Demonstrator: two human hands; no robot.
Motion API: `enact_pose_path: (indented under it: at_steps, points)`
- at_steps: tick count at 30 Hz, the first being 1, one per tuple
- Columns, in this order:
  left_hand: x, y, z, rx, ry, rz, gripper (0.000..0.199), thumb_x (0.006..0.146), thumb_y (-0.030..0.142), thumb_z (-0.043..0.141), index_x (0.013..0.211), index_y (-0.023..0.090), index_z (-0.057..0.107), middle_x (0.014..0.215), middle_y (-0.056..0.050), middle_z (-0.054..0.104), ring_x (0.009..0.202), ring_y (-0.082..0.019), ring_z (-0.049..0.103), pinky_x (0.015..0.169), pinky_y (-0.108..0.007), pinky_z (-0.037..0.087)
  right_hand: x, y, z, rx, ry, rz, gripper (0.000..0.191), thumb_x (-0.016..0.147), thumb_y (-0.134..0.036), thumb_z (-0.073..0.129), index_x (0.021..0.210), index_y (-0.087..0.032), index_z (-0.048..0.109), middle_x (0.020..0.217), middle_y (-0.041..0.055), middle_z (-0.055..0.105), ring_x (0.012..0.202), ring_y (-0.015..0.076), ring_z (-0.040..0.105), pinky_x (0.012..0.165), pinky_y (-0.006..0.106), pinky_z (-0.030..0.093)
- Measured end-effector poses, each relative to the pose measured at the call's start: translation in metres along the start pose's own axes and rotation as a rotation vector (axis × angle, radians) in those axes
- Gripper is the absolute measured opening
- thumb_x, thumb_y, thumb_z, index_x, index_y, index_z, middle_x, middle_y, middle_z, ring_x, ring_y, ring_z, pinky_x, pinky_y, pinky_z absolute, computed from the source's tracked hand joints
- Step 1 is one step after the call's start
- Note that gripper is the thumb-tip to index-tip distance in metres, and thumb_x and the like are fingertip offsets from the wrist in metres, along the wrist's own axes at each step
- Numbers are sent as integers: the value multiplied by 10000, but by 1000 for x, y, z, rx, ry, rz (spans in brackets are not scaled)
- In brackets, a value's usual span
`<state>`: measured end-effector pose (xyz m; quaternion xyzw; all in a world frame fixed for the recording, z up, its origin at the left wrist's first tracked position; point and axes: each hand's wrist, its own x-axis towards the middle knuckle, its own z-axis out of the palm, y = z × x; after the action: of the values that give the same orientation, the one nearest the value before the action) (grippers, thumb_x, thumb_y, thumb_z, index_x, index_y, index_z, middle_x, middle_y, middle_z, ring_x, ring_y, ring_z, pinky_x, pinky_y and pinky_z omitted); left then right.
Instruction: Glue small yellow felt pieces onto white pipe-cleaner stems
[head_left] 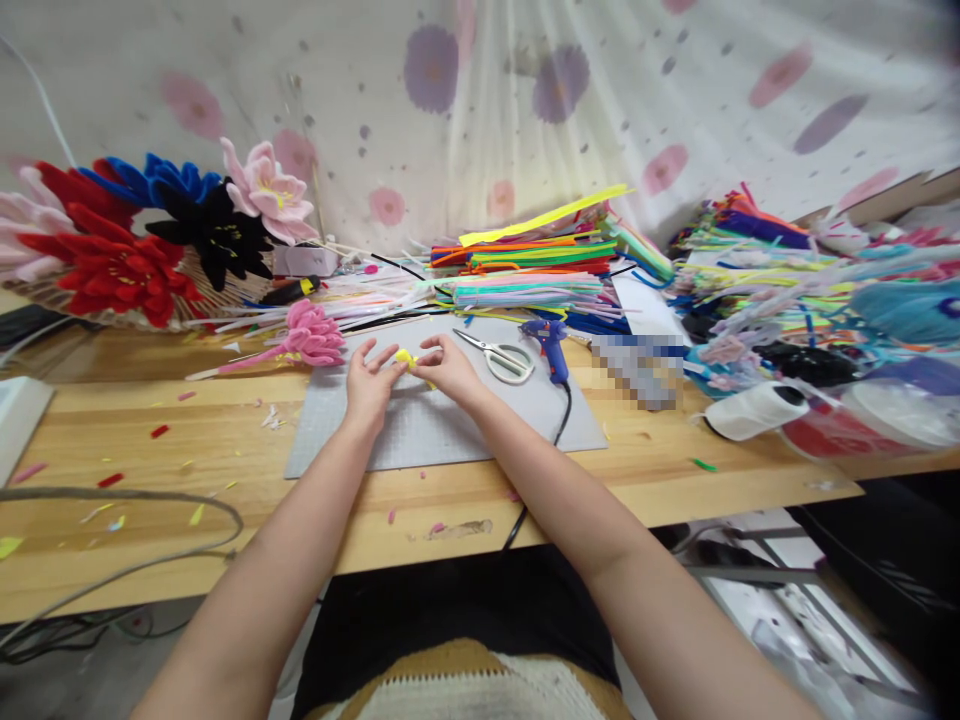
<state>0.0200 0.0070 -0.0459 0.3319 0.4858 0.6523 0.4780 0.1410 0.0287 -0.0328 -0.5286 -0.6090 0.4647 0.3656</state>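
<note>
A small yellow piece (406,357) is pinched between my two hands above the grey mat (442,430). My left hand (370,382) grips its left side with thumb and finger, the other fingers raised. On its right side, the fingertips of my right hand (447,368) close on it. Scissors with pale handles (506,361) lie just right of my right hand, and a blue glue gun (551,348) rests beyond them. A pink fuzzy flower (311,335) lies to the left of my left hand.
Bundles of coloured pipe cleaners (532,260) line the back of the wooden table (262,430). Large fuzzy flowers (135,275) stand at the back left. A white spool (757,410) lies at the right. The glue gun's black cord (564,415) crosses the mat.
</note>
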Motion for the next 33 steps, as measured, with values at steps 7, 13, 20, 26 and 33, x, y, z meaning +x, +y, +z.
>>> enact_pose_path:
  at_steps: [7, 13, 20, 26, 33]
  points:
    - [10, 17, -19, 227, -245, 29, 745, 507, 187, 750, 1173, 176, 416, 992, -95, 662, 701, -142, 646, 754, -346, 502, -2, -12, -13, -492, -38, -308, 255, 716, -149, 562, 945, -209, 465, 729, -33, 644, 677, 110, 585, 633, 218, 392]
    - [10, 18, -26, 503, -441, 113, 883, 485, 307, 777, 1262, 196, 374, 983, -75, 635, 687, -133, 613, 675, -317, 499, -2, -20, -22, -748, -181, -419, 243, 739, -116, 520, 974, -177, 496, 792, 18, 667, 713, 129, 579, 640, 217, 360]
    - [7, 10, -21, 690, -374, 252, 548, 611, 266, 662, 1131, 201, 498, 820, -26, 649, 753, -155, 610, 687, -295, 473, -4, -23, -24, -753, -224, -416, 226, 732, -118, 533, 949, -173, 512, 792, 30, 662, 694, 132, 566, 624, 214, 345]
    - [10, 7, -21, 603, -226, 148, 443, 545, 199, 676, 963, 199, 530, 683, 9, 646, 642, -143, 591, 644, -271, 436, 3, -14, -19, -658, -194, -374, 190, 723, -117, 556, 886, -198, 500, 751, 4, 644, 677, 128, 556, 619, 221, 350]
    - [19, 1, -23, 511, -54, 219, 338, 566, 198, 666, 839, 203, 468, 727, 8, 628, 696, -132, 600, 665, -254, 449, 3, 5, -27, -491, -18, -365, 253, 718, -223, 610, 939, -202, 490, 842, 1, 622, 738, 118, 558, 676, 238, 393]
